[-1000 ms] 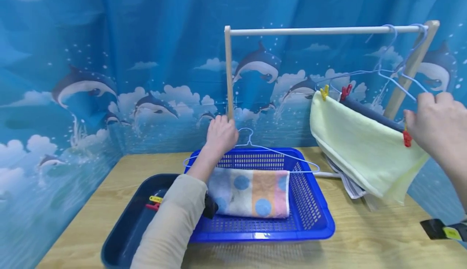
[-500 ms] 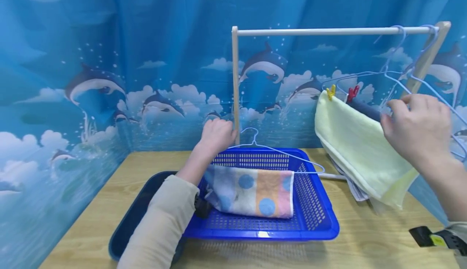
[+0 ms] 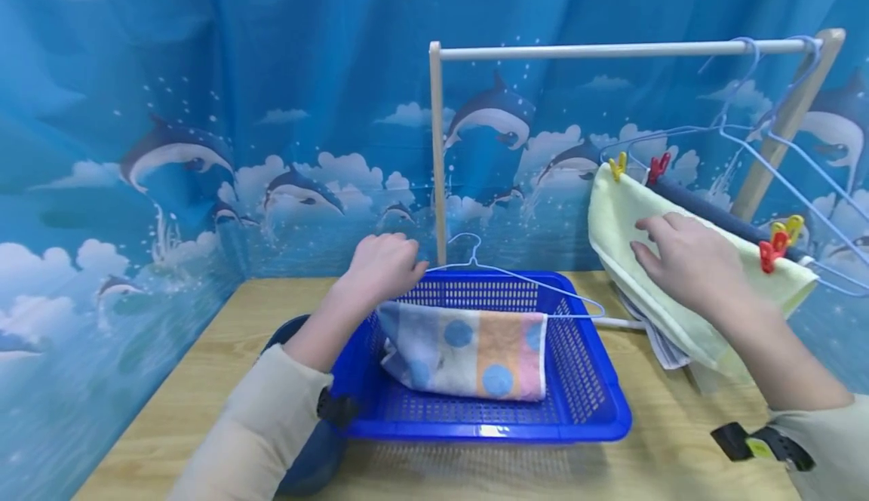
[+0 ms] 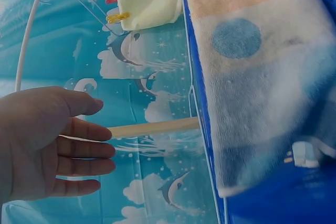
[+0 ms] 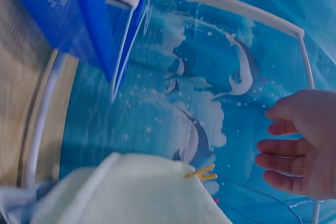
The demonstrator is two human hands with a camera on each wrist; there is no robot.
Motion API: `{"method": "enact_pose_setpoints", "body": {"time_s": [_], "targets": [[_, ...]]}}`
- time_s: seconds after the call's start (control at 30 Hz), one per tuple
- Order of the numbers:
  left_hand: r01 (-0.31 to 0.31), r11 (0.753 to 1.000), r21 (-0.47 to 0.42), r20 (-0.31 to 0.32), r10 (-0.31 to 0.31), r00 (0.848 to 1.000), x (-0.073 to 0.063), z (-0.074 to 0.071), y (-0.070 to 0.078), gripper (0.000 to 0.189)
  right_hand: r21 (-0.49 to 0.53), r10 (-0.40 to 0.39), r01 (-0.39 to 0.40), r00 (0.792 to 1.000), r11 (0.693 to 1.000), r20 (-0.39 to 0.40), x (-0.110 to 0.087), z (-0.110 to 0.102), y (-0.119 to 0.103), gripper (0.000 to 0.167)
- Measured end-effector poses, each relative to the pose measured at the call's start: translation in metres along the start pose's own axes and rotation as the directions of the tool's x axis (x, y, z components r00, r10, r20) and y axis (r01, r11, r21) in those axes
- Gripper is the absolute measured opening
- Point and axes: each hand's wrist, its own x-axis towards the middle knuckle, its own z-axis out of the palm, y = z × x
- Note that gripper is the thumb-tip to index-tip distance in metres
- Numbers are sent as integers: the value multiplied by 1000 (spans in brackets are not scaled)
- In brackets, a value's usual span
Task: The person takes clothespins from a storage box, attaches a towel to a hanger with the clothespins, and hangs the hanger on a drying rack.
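Note:
My left hand (image 3: 383, 265) hovers by the back left of the blue basket (image 3: 489, 431), holding nothing; its fingers are extended in the left wrist view. Over the basket lies a blue hanger (image 3: 474, 262) with a dotted, multicoloured towel (image 3: 498, 342) draped on its lower bar. My right hand (image 3: 689, 256), fingers loosely bent and holding nothing, overlaps the pale yellow towel (image 3: 627, 229) in the head view. A yellow clothespin (image 3: 618, 166) and a red clothespin (image 3: 769, 253) grip that towel to its hanger. Behind it a dark cloth (image 3: 706, 207) hangs from a second hanger.
A drying rack with a white top bar (image 3: 577, 51) and wooden posts stands at the back. Both loaded hangers hook onto its right end. A dark basin (image 3: 315, 459) sits left of the basket, partly hidden by my left arm. A dolphin-print curtain (image 3: 305, 48) hangs behind.
My left hand has drawn back from the rack's left post. My right hand has moved left, away from the right end of the yellow towel, uncovering the clothespins there.

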Motion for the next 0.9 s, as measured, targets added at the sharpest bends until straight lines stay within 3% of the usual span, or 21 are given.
{"method": "enact_pose_setpoints", "body": {"time_s": [0.23,0.43,0.67,0.9], "targets": [[-25,1000,-5,68,25,997,-23,4,-14,29,82,35,-54,977,995,211,13,14,-16,32],[-51,998,-33,73,53,996,-39,19,-24,28,105,14,-45,959,993,282,23,31,-30,33],[-118,993,4,1,118,993,-58,40,-35,29,123,-46,4,936,992,348,31,47,-37,29],[-215,975,63,-103,221,970,-75,63,-44,28,118,-64,15,903,993,425,37,61,-37,28]]}}
